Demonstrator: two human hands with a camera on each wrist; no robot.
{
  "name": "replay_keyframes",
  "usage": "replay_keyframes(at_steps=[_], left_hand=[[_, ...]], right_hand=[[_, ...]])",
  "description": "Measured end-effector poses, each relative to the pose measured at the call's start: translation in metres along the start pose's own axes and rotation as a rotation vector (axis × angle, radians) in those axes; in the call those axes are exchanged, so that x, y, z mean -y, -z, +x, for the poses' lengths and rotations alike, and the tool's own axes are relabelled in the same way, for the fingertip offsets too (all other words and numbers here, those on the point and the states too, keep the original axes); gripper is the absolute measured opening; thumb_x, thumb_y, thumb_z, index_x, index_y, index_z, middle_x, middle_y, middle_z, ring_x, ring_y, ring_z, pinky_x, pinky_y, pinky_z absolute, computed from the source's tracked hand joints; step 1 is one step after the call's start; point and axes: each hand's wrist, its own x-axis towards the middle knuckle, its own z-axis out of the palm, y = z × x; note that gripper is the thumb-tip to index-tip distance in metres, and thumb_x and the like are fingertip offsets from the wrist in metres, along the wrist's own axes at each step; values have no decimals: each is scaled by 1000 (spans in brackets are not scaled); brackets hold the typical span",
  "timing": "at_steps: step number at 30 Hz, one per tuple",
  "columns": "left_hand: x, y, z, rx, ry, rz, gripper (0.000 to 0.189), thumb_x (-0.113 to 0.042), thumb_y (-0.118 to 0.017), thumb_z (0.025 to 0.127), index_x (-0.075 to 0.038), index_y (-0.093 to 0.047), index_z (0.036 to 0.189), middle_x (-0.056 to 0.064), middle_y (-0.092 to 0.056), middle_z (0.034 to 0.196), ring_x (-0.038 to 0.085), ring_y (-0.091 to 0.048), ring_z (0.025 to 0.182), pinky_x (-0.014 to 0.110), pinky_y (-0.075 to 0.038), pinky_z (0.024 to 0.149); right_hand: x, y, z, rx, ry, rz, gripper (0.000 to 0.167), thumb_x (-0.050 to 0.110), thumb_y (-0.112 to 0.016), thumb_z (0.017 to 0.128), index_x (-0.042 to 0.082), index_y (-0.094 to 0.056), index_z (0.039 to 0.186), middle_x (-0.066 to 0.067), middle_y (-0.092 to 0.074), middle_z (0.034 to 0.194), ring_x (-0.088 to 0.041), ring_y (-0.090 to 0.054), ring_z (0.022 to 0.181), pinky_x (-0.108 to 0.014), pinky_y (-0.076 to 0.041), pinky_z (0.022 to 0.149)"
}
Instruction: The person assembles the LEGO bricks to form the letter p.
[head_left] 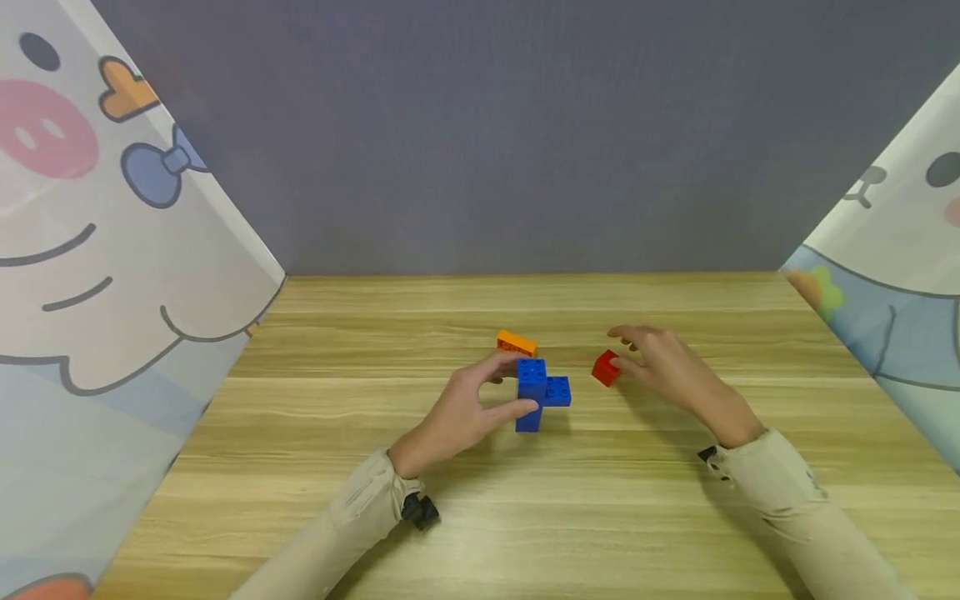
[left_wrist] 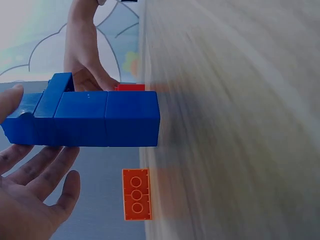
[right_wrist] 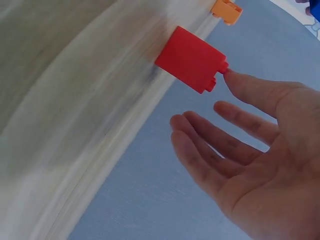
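Observation:
My left hand (head_left: 463,410) holds a stack of blue building bricks (head_left: 532,390) near its top, thumb on the near side and fingers behind. The stack stands upright, and a blue brick with studs (head_left: 558,391) juts from its right side. In the left wrist view the thumb and fingertips lie at the upper end of the stack (left_wrist: 131,119). To the right is a red brick (head_left: 604,369). My right hand (head_left: 669,371) is beside it, fingers spread and loosely bent. In the right wrist view the thumb tip is right at the studs of the red brick (right_wrist: 190,60).
An orange brick (head_left: 516,342) lies on its side behind the blue stack, its hollow underside facing forward. The wooden table (head_left: 600,508) ends at a grey back panel (head_left: 525,142). Cartoon-printed panels (head_left: 97,450) flank both sides.

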Motion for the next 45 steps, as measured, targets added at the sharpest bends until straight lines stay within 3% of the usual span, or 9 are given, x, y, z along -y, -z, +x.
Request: replay_keyframes(at_steps=[6,14,31,38,45], left_hand=[[-3,-1,2,10,-35,26,42,-28,-70,95,-14,-58,133,-4,-67,123,9,-62,112,38,-52,97],[-2,0,2,7,-54,1,38,-23,-71,94,-12,-60,129,-1,-71,118,10,-65,109,42,-53,96],[1,0,1,-1,-78,41,38,-24,-71,94,-14,-61,129,-2,-71,117,8,-66,108,38,-54,95],[3,-1,1,-4,-89,48,36,-24,-71,94,-15,-61,128,-3,-71,116,7,-66,107,39,-55,93],[4,-1,1,-1,-92,56,35,-24,-71,94,-14,-62,127,-3,-72,115,6,-66,106,39,-54,93]], right_hand=[[0,-4,0,4,42,37,31,13,-71,94,-4,-66,119,-18,-72,106,-31,-70,91,-44,-59,73],[1,-11,0,55,21,55,32,8,-77,87,-5,-66,113,-12,-72,93,-22,-69,82,-33,-59,66],[7,-9,0,54,72,48,30,4,-74,89,-3,-66,116,-9,-72,96,-22,-70,84,-36,-59,69],[13,-4,-1,40,68,24,34,5,-74,89,-2,-66,120,-10,-73,99,-19,-68,84,-37,-59,71],[23,3,-4,11,86,6,41,5,-74,89,-2,-63,128,-15,-71,109,-25,-69,91,-43,-59,75]])
